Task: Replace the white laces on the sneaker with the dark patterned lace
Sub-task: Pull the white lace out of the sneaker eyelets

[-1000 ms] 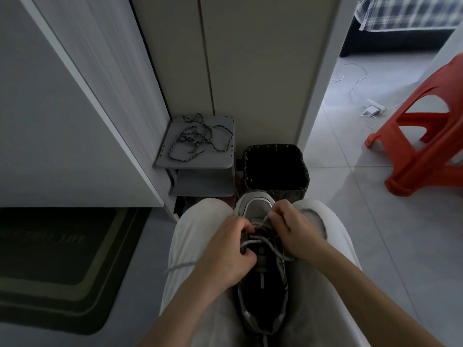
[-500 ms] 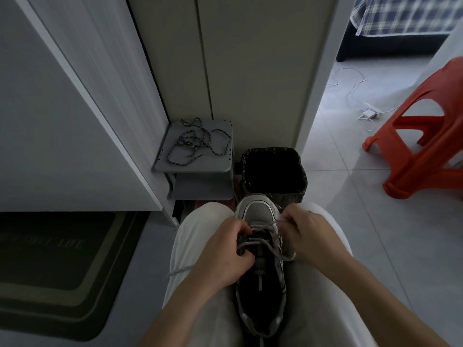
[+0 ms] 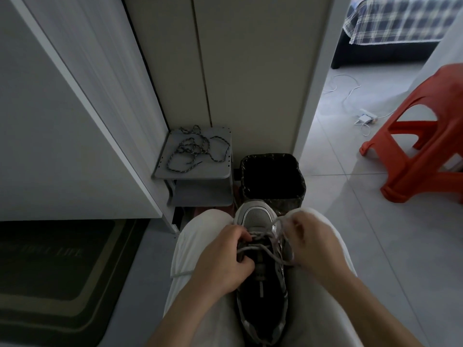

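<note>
A grey and black sneaker (image 3: 258, 216) lies between my knees, toe pointing away from me. A white lace (image 3: 266, 251) still crosses its upper eyelets. My left hand (image 3: 223, 261) grips the sneaker's left side at the eyelets, with a loose lace end trailing over my left thigh. My right hand (image 3: 315, 244) pinches a strand of the white lace and holds it out to the right of the toe. The dark patterned lace (image 3: 195, 149) lies tangled on a small grey shelf (image 3: 218, 171) by the wall.
A black bin (image 3: 298, 166) stands just beyond the sneaker's toe. An orange plastic stool (image 3: 421, 156) is at the right, with a white charger and cable (image 3: 364, 120) on the tiled floor behind it. A dark doormat (image 3: 55, 279) lies at the left.
My right hand has drawn the white lace strand outward to the right, away from the eyelets. The left hand keeps its grip on the sneaker.
</note>
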Action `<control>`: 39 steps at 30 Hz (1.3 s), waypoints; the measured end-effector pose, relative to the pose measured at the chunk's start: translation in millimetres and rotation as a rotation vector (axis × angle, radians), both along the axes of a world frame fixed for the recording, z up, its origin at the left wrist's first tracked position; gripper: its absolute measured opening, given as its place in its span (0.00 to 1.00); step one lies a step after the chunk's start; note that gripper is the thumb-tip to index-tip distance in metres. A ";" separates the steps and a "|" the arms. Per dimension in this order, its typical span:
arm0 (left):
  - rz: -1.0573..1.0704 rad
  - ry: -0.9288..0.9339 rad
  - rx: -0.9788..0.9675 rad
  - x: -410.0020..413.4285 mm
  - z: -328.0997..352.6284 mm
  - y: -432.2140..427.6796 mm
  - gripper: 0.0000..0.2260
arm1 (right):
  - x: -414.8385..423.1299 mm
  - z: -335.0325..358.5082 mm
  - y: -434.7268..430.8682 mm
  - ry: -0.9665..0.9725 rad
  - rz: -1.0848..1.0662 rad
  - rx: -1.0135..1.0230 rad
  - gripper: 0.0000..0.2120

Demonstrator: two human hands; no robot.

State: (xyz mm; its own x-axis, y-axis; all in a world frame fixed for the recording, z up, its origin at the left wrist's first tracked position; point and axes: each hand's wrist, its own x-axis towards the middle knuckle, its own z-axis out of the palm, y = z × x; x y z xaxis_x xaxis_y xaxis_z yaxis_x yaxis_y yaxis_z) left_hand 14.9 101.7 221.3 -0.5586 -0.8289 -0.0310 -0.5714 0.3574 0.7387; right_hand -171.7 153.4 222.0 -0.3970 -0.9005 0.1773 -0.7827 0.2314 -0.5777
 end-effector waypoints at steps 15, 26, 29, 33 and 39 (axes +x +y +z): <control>-0.025 -0.006 0.021 1.9 -6.1 -0.8 0.14 | -9.1 2.5 -0.5 -0.105 0.001 0.021 0.10; -0.003 0.027 0.039 4.6 -8.8 1.3 0.15 | -8.7 -7.8 17.0 -0.029 0.145 0.136 0.06; -0.007 0.013 0.041 5.7 -8.8 0.9 0.15 | 7.0 -14.3 13.9 -0.053 0.182 0.115 0.04; -0.010 0.018 0.061 7.0 -8.9 -0.2 0.15 | -17.1 -4.2 2.6 -0.164 -0.019 0.023 0.10; -0.008 0.006 0.053 7.2 -10.4 -0.8 0.16 | -29.4 8.1 10.6 -0.119 0.068 0.089 0.13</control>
State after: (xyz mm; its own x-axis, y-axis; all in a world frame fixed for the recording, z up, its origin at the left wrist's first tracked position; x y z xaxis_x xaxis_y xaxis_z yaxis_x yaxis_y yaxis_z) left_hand 22.1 100.9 210.9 -0.5652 -0.8219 -0.0712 -0.5641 0.3221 0.7603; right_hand -201.1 164.0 230.2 -0.3477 -0.9362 0.0505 -0.7255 0.2345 -0.6470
